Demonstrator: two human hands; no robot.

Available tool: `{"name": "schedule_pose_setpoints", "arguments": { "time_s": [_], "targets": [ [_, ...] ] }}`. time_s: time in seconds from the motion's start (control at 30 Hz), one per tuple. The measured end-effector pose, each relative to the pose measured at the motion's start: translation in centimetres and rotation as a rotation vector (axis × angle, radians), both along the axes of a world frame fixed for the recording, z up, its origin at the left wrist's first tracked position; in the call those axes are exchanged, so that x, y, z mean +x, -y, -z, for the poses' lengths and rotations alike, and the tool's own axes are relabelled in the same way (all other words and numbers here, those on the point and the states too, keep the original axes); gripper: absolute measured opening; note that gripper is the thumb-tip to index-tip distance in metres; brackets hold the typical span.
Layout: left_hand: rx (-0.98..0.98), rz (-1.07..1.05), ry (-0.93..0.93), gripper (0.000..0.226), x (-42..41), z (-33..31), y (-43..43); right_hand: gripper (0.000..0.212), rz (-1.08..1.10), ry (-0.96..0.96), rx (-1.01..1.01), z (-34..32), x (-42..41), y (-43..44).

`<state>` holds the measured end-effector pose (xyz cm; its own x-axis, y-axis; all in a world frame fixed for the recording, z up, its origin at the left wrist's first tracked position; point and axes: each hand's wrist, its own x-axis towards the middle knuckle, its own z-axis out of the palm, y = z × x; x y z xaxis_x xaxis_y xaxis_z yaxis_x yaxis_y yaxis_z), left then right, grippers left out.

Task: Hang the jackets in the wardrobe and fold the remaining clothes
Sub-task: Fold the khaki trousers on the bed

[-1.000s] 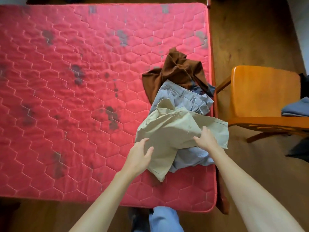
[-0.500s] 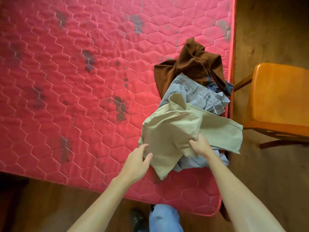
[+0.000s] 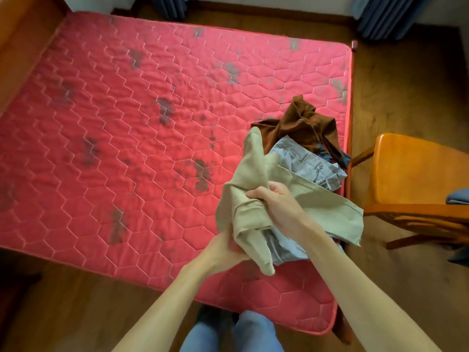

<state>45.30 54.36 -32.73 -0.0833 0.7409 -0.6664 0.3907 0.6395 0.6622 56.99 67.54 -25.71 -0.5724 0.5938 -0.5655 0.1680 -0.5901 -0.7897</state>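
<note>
A beige garment (image 3: 253, 174) is lifted above the near right part of the red quilted mattress (image 3: 127, 148), bunched in the middle, with one end standing up over the mattress and a wide flat part trailing past its right edge. The right hand (image 3: 276, 201) clenches the bunched middle of this cloth, fingers curled into the folds and thumb on top. The left hand (image 3: 223, 247) lies against the lower fold, nearer the mattress's front edge. Its fingers are under the cloth, so whether they clasp it or only support it cannot be told. Beneath the beige cloth, grey trousers (image 3: 304, 161) lie crumpled on the mattress by its right edge, a buttoned waistband showing. A brown garment (image 3: 302, 123) is heaped just beyond them, touching them, farther up the same edge. An orange wooden chair (image 3: 416, 174) stands on the wooden floor (image 3: 396, 80) off the mattress's right side, with a blue-grey cloth (image 3: 456, 196) on its seat at the frame's margin. Dark curtains (image 3: 385, 16) hang beyond the mattress's far end. The person's legs in blue jeans (image 3: 253, 331) show at the mattress's front edge.
</note>
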Motion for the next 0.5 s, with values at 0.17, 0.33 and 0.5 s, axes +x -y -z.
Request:
{"name": "schedule_pose_setpoints", "arguments": {
  "time_s": [0.17, 0.33, 0.5],
  "targets": [
    [0.18, 0.219, 0.003, 0.051, -0.1, -2.4, 2.0, 0.018, 0.152, -0.138, 0.042, -8.3, -1.3, 1.4],
    [0.295, 0.016, -0.218, 0.102, -0.9, -2.4, 3.1, 0.007, 0.26, -0.255, 0.149, -15.0, -2.1, 3.4],
    [0.526, -0.273, -0.298, 0.013, -3.7, -5.0, 2.9, 0.014, 0.385, -0.331, 0.257, -19.3, -1.4, 4.0]
  ]
}}
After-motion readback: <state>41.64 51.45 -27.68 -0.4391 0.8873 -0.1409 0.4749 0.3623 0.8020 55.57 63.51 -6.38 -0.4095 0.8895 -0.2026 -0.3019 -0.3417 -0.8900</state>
